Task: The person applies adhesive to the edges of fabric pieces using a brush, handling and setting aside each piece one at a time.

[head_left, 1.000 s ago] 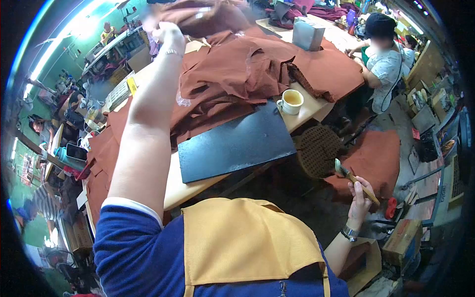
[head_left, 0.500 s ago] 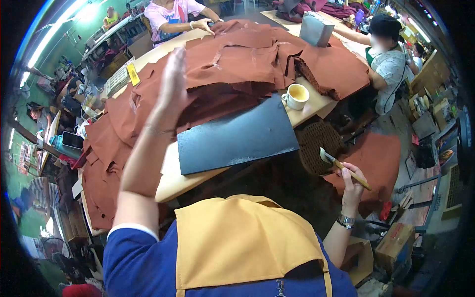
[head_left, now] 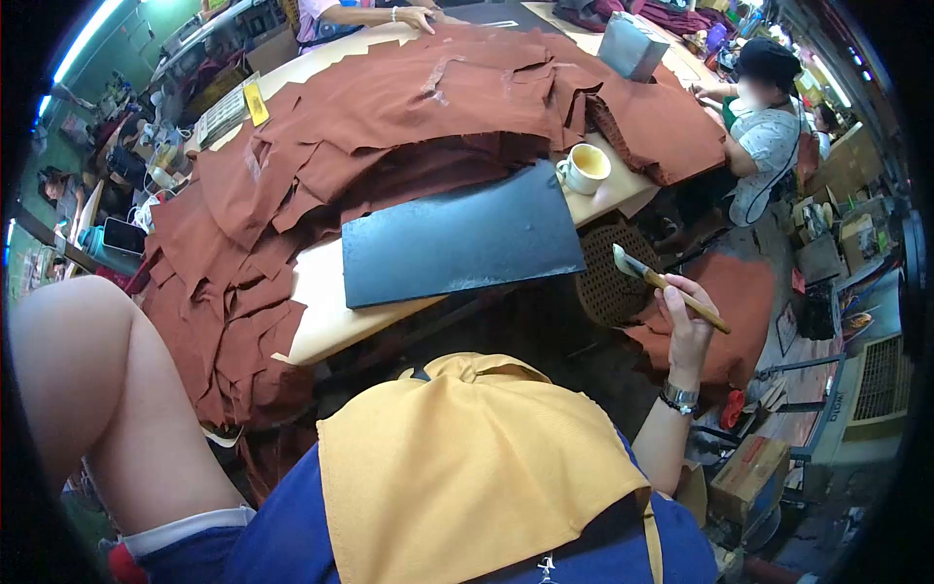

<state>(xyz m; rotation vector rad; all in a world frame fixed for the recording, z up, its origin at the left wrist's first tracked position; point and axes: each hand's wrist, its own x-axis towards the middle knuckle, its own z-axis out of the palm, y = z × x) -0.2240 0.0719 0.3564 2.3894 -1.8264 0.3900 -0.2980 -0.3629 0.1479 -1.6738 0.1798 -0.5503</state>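
My right hand [head_left: 689, 316] is closed round the wooden handle of a brush [head_left: 647, 274], held up in the air to the right of the table's front edge. Its pale bristles point up and to the left. On the left, my bent left arm [head_left: 88, 360] rises close to the camera, and its hand is out of sight. In front of me a dark flat board [head_left: 462, 237] lies at the table edge. A white mug [head_left: 586, 173] stands just past its right end, with something yellowish inside. Overlapping reddish-brown leather-like pieces [head_left: 409, 97] spread behind the board.
A grey metal block [head_left: 630, 49] rests on the brown pieces. A yellow tag [head_left: 255, 103] lies at the table's far left. A woven stool seat [head_left: 618, 277] is below the edge, beside another brown piece [head_left: 715, 321]. One person [head_left: 773, 127] works at right; another's hand [head_left: 416, 18] is at the far side.
My left arm has swung back from over the brown pieces and folded at the elbow, taking the hand out of view. The brush stays in my right hand. The view has shifted slightly.
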